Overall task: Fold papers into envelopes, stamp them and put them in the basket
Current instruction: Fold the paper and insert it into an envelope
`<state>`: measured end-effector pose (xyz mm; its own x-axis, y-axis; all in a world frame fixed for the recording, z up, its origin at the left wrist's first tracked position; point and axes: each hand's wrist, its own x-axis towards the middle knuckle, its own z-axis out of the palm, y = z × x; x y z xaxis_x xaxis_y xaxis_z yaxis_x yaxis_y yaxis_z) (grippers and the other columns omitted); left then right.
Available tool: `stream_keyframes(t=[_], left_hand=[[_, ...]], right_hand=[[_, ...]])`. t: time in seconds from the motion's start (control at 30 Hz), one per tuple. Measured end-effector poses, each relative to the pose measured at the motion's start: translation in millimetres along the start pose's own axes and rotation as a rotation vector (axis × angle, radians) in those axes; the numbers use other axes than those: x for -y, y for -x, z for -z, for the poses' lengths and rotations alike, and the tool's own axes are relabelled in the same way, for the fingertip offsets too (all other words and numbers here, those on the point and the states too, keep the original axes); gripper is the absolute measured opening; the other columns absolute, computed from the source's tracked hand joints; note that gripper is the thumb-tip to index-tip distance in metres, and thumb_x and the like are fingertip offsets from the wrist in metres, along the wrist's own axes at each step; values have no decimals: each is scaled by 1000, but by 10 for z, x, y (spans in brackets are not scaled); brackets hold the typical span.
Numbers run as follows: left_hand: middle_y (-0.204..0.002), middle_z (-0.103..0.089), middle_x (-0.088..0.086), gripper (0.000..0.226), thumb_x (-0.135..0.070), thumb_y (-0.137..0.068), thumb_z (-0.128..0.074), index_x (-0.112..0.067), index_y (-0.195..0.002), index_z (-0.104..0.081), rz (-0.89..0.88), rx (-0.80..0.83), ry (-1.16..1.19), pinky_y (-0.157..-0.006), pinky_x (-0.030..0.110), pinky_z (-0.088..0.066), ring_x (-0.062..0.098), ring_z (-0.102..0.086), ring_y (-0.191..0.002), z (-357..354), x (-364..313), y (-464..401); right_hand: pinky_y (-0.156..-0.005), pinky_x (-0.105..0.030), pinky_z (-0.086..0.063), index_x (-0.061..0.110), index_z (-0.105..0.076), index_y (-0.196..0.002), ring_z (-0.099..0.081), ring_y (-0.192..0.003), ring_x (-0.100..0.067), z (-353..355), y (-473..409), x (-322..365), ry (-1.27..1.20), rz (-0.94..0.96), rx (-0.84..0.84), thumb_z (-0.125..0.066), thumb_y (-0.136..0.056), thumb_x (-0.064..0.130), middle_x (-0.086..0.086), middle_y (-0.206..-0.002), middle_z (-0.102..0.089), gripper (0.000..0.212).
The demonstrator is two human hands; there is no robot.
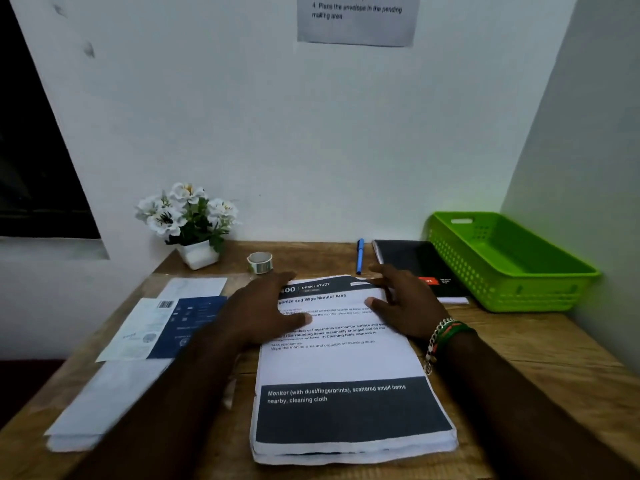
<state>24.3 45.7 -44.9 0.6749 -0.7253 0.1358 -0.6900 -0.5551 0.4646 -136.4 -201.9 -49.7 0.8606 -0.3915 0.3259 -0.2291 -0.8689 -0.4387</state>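
One head-worn camera looks forward and down over the wooden desk, close above both forearms. It faces the white wall beyond the fingertips, with the corner's side wall to the right of them.

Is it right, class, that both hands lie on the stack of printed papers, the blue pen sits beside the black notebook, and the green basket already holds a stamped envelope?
Not quite. The head view shows the green basket empty. The rest stands: both hands on the stack of printed papers, blue pen beside the black notebook.
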Motion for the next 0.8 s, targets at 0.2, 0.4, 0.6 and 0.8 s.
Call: stream_keyframes(t=[0.2, 0.4, 0.6, 0.8], left_hand=[[-154, -37, -8, 108, -66, -66, -85, -40, -156, -30, -78, -168, -79, -112, 42, -37, 19, -35, -143, 49, -113, 29], [-123, -52, -15, 81, -63, -62, -87, -45, -133, -52, -142, -302, -170, -104, 45, -42, 15, -47, -123, 157, -219, 78], [-107, -54, -21, 53, -55, -66, -88, -44, -112, -65, -94, -338, -203, -108, 48, -31, 13, -46, -123, 215, -274, 122], [-124, -50, -26, 64, -98, -54, -59, -39, -75, -70, -108, -351, -253, -117, 55, -17, 7, -36, -130, 205, -232, 107]], right_hand=[[-95, -38, -46, 30, -57, -135, -57, -109, -24, -13, -31, 49, -79, 88, -70, -80, -73, 25, 0, -115, -66, 67], [-91, -34, -40, 30, -64, -124, -49, -108, -19, 88, -20, 47, -49, 199, -133, -82, -70, 30, 5, -113, -50, 57], [-98, -47, -48, 34, -57, -131, -54, -115, -20, 100, 0, 72, -116, 181, -131, -83, -71, 38, 5, -124, -58, 66], [-88, -43, -49, 37, -67, -99, -56, -101, -10, 145, 1, 120, -171, 229, -248, -72, -76, 53, 17, -103, -64, 29]])
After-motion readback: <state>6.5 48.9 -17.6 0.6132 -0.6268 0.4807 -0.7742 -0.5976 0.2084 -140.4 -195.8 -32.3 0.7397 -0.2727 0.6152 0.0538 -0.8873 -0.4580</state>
